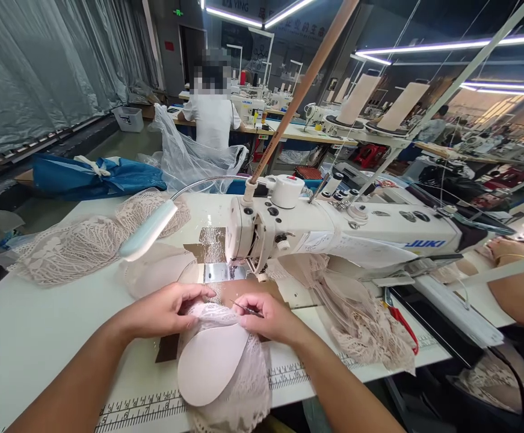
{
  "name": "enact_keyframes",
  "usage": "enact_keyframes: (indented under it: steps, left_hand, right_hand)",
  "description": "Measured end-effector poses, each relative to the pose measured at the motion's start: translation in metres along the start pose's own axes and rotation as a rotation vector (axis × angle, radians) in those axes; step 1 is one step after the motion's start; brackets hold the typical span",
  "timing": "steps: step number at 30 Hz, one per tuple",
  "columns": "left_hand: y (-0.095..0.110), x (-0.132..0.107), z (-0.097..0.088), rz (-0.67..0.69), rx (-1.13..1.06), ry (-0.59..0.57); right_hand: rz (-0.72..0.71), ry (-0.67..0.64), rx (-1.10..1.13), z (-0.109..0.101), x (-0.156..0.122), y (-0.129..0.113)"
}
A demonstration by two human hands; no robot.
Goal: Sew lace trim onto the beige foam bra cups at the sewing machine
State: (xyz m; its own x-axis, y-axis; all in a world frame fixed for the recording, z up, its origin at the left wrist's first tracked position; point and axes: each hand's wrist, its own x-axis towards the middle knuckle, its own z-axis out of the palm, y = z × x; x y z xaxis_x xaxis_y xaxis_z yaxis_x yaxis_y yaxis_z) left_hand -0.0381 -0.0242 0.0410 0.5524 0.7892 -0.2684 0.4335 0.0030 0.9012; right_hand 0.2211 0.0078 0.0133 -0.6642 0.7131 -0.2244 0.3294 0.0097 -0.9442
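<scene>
A pale lace bra piece with a smooth, rounded cup lies at the table's front edge, its lower end hanging over. My left hand is closed on the top left edge of the lace, thumb below and index finger stretched above. My right hand pinches a thin, dark, pointed tool, its tip toward the left; the exact kind is hard to make out. The right thumb touches the lace's top right edge. Just beyond both hands is the needle area of a white sewing machine.
More lace pieces lie left and right, with red-handled scissors beside the right pile. A lamp on a bent neck overhangs the table. Another person's arm is at far right; a seated person works ahead.
</scene>
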Motion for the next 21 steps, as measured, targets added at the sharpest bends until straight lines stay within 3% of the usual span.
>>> enact_keyframes:
  steps: [6, 10, 12, 14, 17, 19, 21]
  left_hand:
    - [0.0, 0.009, 0.018, 0.028, 0.018, 0.137]
    - [0.004, 0.003, 0.01, -0.007, -0.018, 0.303]
    - [0.003, -0.001, 0.005, -0.116, -0.002, 0.249]
    - [0.001, -0.001, 0.004, -0.202, -0.013, 0.086]
    - [-0.003, 0.005, 0.012, -0.129, -0.105, -0.054]
    - [-0.003, 0.01, 0.018, -0.063, -0.167, -0.027]
    - [-0.001, 0.012, 0.019, -0.094, -0.16, 0.107]
  right_hand:
    - [-0.042, 0.109, -0.107, 0.016, 0.009, -0.008]
    - [-0.117, 0.156, -0.11, 0.019, 0.008, -0.007]
    - [-0.139, 0.189, -0.096, 0.017, 0.006, -0.005]
    - [-0.175, 0.212, -0.072, 0.015, 0.004, -0.003]
    - [-0.221, 0.206, -0.028, 0.013, 0.003, 0.0]
    - [-0.206, 0.19, -0.05, 0.013, 0.002, 0.001]
    - [-0.142, 0.216, -0.169, 0.012, 0.001, 0.002]
